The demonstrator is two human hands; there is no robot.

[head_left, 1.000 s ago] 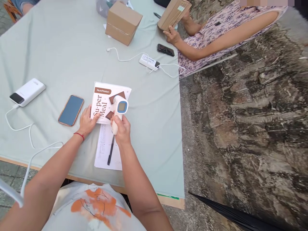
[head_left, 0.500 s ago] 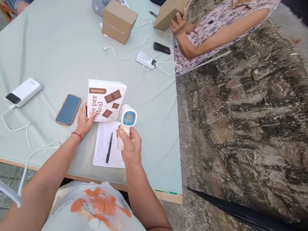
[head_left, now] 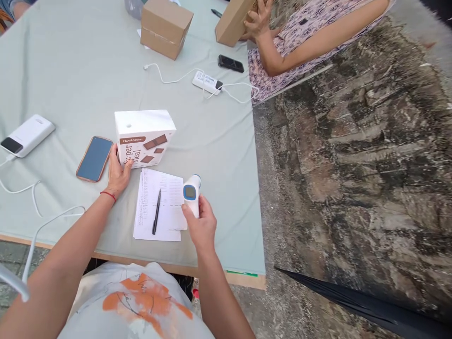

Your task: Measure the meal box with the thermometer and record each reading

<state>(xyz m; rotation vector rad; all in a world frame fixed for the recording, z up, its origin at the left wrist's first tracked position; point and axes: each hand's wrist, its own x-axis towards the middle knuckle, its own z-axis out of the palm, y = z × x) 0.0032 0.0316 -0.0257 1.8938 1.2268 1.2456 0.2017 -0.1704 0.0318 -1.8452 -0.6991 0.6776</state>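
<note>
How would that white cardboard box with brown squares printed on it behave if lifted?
The white box would likely feel stiff, with its flat panels and straight edges. It may be light enough for one hand, as only the left hand holds it.

The right hand (head_left: 202, 227) has drawn the white plastic, blue-screened handheld thermometer (head_left: 191, 192) away from the white, brown-printed cardboard box (head_left: 146, 141) to the white paper sheets' (head_left: 173, 197) right edge; the left hand (head_left: 119, 175) has tipped the box more upright, revealing its top.
</note>
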